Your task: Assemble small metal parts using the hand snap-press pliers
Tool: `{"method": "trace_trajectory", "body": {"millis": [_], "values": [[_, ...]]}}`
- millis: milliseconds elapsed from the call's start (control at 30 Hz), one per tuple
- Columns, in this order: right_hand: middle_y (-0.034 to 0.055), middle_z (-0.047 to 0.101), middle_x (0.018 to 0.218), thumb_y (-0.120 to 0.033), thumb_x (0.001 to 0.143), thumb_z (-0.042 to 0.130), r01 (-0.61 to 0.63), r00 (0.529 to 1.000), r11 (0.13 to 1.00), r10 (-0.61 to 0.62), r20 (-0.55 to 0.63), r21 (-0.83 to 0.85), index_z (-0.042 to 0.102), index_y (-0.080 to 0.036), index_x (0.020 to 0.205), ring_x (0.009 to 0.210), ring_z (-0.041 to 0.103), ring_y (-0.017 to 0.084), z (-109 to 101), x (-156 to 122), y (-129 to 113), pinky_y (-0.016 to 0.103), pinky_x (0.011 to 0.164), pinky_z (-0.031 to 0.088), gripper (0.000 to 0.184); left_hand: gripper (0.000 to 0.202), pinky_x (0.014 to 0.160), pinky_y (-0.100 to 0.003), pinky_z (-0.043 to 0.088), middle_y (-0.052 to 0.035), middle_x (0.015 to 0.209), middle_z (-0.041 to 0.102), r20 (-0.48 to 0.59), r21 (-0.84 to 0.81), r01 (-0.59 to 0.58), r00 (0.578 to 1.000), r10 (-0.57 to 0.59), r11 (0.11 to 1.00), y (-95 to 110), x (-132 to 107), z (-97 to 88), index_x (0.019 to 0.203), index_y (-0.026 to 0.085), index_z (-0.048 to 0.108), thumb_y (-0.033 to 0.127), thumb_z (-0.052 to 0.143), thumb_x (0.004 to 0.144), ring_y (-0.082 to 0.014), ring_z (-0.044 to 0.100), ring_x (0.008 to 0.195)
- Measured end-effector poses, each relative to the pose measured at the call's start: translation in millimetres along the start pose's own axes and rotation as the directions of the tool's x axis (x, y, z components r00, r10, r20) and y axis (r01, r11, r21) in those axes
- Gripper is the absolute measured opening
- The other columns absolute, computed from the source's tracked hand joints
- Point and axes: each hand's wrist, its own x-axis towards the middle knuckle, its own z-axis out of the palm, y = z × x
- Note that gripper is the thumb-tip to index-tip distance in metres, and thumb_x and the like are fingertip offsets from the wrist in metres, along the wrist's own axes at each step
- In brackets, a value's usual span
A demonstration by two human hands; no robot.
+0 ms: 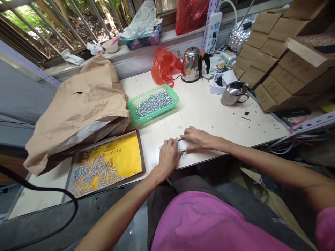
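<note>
So both hands sit palm-down on a small flat strip (pixel 181 145) at the near edge of the worktop (pixel 209 111), left hand (pixel 169 157) on its near end, right hand (pixel 199 138) on its far end. Long axis runs hand to hand; can't tell if either's actually pinching it.

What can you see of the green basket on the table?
The green basket is a shallow rectangular plastic tray with mesh walls, lying flat and slightly turned on the pale table. A heap of small silvery metal pins covers its floor. Its left end sits by the brown paper bag; contact there is unclear. The left hand and right hand are nearer the table edge, apart from it.
</note>
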Motion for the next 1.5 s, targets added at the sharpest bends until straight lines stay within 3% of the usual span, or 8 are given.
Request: {"method": "trace_trajectory", "body": {"millis": [167,433,567,800,933,1133,1300,1500], "values": [[0.0116,0.061,0.099,-0.030,0.093,0.052,-0.039,0.995,0.998,0.044,-0.086,0.054,0.062,-0.012,0.110,0.093,0.052,0.022,7.1,11.5,16.8,0.033,0.082,0.040,0.027,0.037,0.108,-0.051,0.036,-0.0158,0.144,0.043,-0.137,-0.128,-0.161,0.980,0.143,0.979,27.5,-29.6,21.7,0.129,0.015,0.049,0.024,0.046,0.093,-0.0311,0.030,0.140],[0.0086,0.062,0.102,-0.029,0.088,0.060,-0.163,0.978,0.986,0.155,-0.141,-0.041,0.064,-0.017,0.103,0.091,0.051,0.022,3.5,43.9,19.3,0.033,0.076,0.036,0.019,0.044,0.112,-0.054,0.030,-0.0138,0.138,0.052,-0.144,-0.344,-0.134,0.986,0.088,0.930,36.7,-42.0,33.4,0.132,0.018,0.047,0.038,0.048,0.093,-0.0299,0.039,0.136],[0.0091,0.059,0.110,-0.027,0.091,0.056,0.141,0.987,0.988,-0.145,-0.071,-0.063,0.066,-0.022,0.109,0.097,0.047,0.023,-3.0,47.7,-29.7,0.034,0.078,0.036,0.021,0.050,0.111,-0.052,0.033,-0.0165,0.137,0.051,-0.152,-0.343,-0.170,0.981,0.124,0.924,36.5,-43.6,34.3,0.134,0.014,0.045,0.039,0.052,0.091,-0.0313,0.039,0.135],[0.0104,0.059,0.094,-0.015,0.085,0.056,0.514,0.857,0.854,-0.507,0.094,-0.074,0.064,-0.017,0.075,0.099,0.046,0.025,15.8,53.6,-92.1,0.037,0.078,0.037,0.013,0.026,0.091,-0.029,0.050,-0.0078,0.105,0.068,-0.237,-0.306,-0.394,0.913,0.332,0.867,37.2,-93.6,8.9,0.107,0.015,0.063,0.032,0.050,0.093,-0.0181,0.062,0.099],[0.0082,0.061,0.089,-0.019,0.091,0.048,0.523,0.852,0.841,-0.522,-0.043,0.137,0.061,-0.018,0.083,0.087,0.052,0.021,37.9,61.4,-87.6,0.036,0.077,0.040,0.015,0.017,0.077,-0.030,0.049,-0.0052,0.085,0.067,-0.345,-0.177,-0.068,0.939,0.003,0.982,-17.4,-125.9,-21.5,0.095,0.017,0.065,0.023,0.049,0.092,-0.0164,0.059,0.082],[0.0045,0.065,0.083,-0.027,0.092,0.049,0.414,0.830,0.814,-0.153,-0.537,0.407,0.060,-0.021,0.091,0.076,0.060,0.018,2.3,86.3,-76.3,0.033,0.068,0.049,0.013,0.025,0.081,-0.034,0.044,-0.0084,0.090,0.063,-0.350,0.073,0.623,0.747,-0.565,0.779,-152.6,-144.0,-56.1,0.094,0.018,0.070,0.023,0.045,0.093,-0.0214,0.053,0.090],[0.0049,0.067,0.085,-0.035,0.087,0.057,0.239,0.701,0.917,0.064,-0.710,0.319,0.066,-0.023,0.093,0.074,0.062,0.021,-61.2,149.2,-24.7,0.038,0.070,0.052,0.016,0.027,0.082,-0.033,0.042,-0.0106,0.092,0.064,-0.137,0.210,0.592,0.806,-0.576,0.778,-200.2,-146.1,-55.5,0.087,0.016,0.073,0.021,0.046,0.090,-0.0233,0.052,0.093],[0.0096,0.064,0.103,-0.027,0.088,0.058,0.174,0.773,0.968,-0.021,-0.634,0.181,0.063,-0.017,0.112,0.089,0.061,0.022,-65.4,156.4,6.0,0.039,0.083,0.050,0.027,0.030,0.077,-0.033,0.042,-0.0112,0.086,0.063,-0.105,0.279,0.495,0.867,-0.486,0.823,-219.7,-145.5,-53.2,0.075,0.016,0.070,0.019,0.042,0.087,-0.0241,0.055,0.090]]}}
